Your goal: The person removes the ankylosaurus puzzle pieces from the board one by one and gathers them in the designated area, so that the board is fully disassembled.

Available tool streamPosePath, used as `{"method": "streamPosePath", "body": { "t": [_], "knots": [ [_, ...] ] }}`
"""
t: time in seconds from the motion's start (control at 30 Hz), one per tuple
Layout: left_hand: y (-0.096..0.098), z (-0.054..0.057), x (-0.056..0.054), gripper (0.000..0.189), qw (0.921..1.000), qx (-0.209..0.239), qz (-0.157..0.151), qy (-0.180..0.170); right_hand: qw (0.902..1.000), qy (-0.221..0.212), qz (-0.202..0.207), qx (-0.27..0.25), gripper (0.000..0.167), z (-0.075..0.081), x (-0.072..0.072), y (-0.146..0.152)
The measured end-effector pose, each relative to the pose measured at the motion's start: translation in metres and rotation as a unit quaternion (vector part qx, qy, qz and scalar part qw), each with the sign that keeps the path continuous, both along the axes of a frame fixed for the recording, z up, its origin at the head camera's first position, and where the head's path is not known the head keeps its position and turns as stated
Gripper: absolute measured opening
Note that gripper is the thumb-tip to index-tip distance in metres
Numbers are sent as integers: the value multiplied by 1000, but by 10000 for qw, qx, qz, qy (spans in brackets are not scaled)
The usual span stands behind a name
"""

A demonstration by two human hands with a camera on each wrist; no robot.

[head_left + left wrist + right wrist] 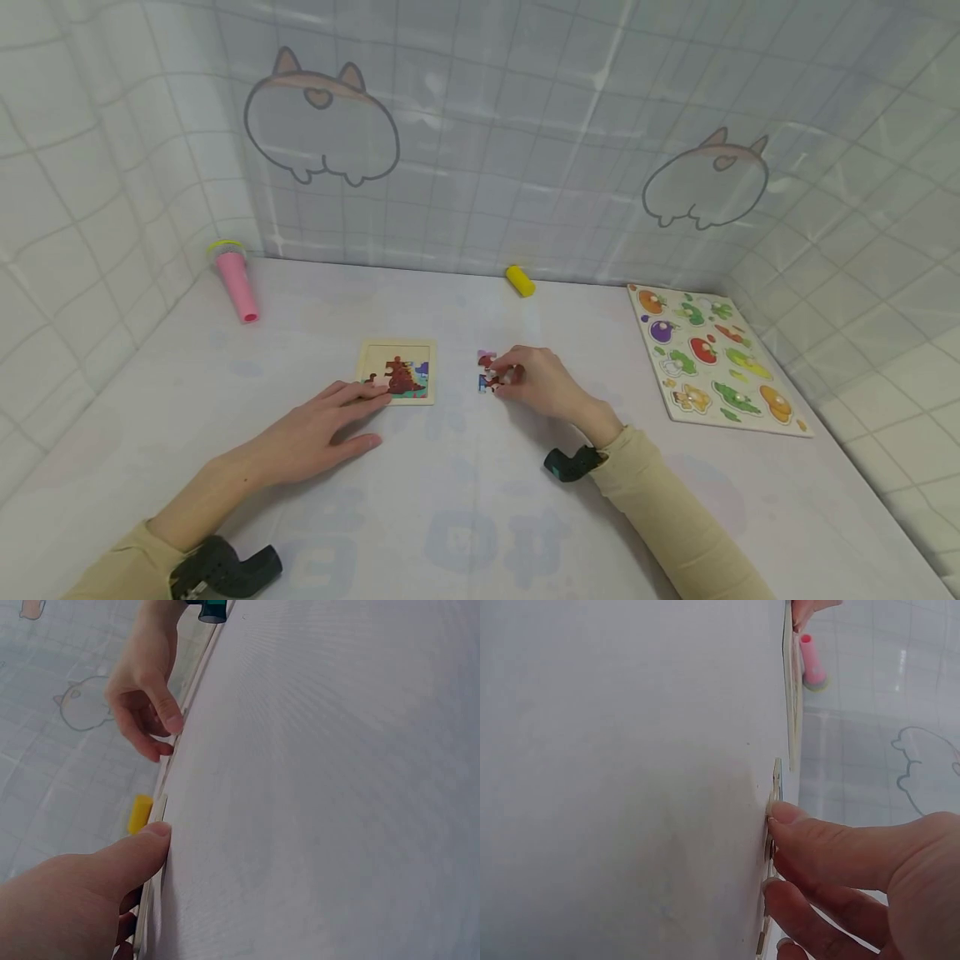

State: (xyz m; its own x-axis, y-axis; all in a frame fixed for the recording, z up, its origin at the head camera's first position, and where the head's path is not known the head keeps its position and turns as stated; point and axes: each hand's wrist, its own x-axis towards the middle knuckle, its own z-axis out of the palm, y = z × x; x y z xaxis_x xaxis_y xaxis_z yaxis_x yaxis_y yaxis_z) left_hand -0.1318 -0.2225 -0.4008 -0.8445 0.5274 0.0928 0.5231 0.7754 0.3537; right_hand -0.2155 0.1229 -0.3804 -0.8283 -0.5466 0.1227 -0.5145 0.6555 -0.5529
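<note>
White tabletop (450, 458) here: left hand (322, 429) laid across with its grip loose, right hand (546, 385) grip narrowed. A pale wooden tray (372, 357), touched by the left, is part-filled with a reddish dinosaur picture (405, 380); to its right, red-and-blue puzzle pieces (484, 383) are held by the right.

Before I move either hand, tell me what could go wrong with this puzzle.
Your right hand is at loose pieces lying close together, so its fingers may knock a neighbour aside. Your left hand touches the frame; a push there could shift it. The frame is only partly filled, so the placed pieces might slide into the gaps.
</note>
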Motion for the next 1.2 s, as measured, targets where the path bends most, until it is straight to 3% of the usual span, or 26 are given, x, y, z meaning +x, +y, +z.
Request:
{"method": "streamPosePath", "body": {
  "t": [0.53, 0.73, 0.87, 1.03, 1.2],
  "knots": [
    [-1, 3, 2, 60, 9999, 117, -18, -39, 9997, 81, 3, -221, 27, 3, -4, -11],
    [0, 3, 4, 60, 9998, 95, 50, -182, 9991, 64, 188, -370, 29, 17, -8, -58],
    [0, 1, 2, 60, 9999, 128, -8, -97, 9988, -136, 309, -367, 31, 19, -14, -95],
    [3, -2, 2, 60, 9998, 120, -80, -100, 9978, -579, 204, -248, 30, 7, -20, -125],
    [1, 1, 3, 58, 9999, 112, -83, 87, 9991, -406, 147, -32, 29, -4, -20, -136]
  ]
}}
